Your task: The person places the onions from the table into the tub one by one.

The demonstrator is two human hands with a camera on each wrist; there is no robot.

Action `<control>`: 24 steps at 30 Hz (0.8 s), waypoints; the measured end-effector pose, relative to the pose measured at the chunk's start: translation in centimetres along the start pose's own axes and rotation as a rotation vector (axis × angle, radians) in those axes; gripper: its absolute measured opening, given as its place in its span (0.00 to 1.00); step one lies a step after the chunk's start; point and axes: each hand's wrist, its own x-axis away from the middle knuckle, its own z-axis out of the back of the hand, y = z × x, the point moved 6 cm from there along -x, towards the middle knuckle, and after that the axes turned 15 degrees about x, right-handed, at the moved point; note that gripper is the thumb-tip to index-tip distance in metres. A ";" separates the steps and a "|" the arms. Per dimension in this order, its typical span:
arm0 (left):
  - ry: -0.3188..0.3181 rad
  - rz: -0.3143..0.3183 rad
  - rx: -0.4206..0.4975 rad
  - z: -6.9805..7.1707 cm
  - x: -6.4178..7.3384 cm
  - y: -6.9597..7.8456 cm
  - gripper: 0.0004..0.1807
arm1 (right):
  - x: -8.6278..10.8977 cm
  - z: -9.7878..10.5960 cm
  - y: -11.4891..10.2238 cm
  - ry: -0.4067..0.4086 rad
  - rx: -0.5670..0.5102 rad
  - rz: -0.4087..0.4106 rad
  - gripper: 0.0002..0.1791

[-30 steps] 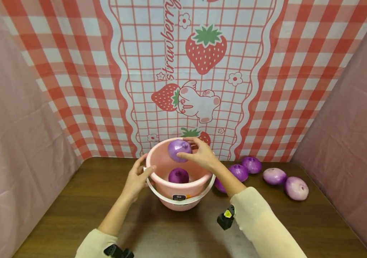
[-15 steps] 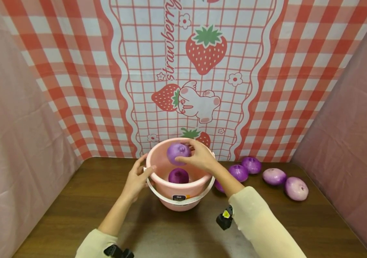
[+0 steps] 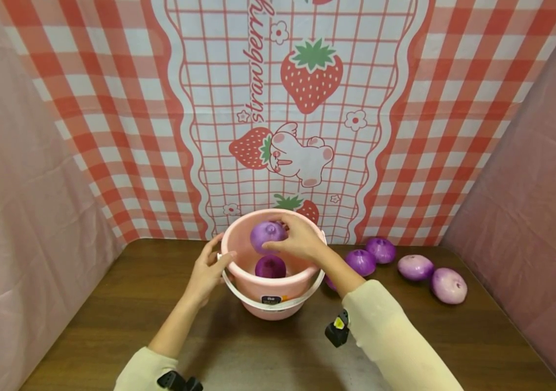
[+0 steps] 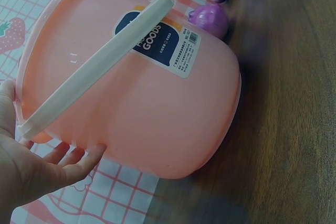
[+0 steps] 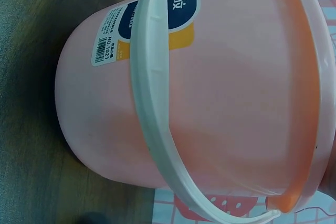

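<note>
Currently looks like the placing-in step: right hand [image 3: 299, 235] holds a pale purple round onion [image 3: 262, 237] at the mouth of the pink plastic bucket [image 4: 147, 103], left hand [image 3: 207, 270] grips its rim. Next move probably calls for a low, soft release past the dark purple round onion [image 3: 270, 267] inside. White plastic handle [image 5: 151, 87] hangs clear; loose purple-and-white onions [image 3: 416, 267] right, on brown wooden surface [image 3: 126, 304]

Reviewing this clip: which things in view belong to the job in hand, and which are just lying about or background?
In the job:
pale onion in the right hand
pink bucket, left hand at its rim
dark onion inside it
probably the loose onions on the wooden table

Background:
strawberry cloth
pink side drapes
black devices at the sleeves
</note>
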 end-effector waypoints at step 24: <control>-0.003 -0.002 0.007 0.0 0.0 0.0 0.32 | 0.9 2.2 2.1 0.092 -0.035 -0.134 0.23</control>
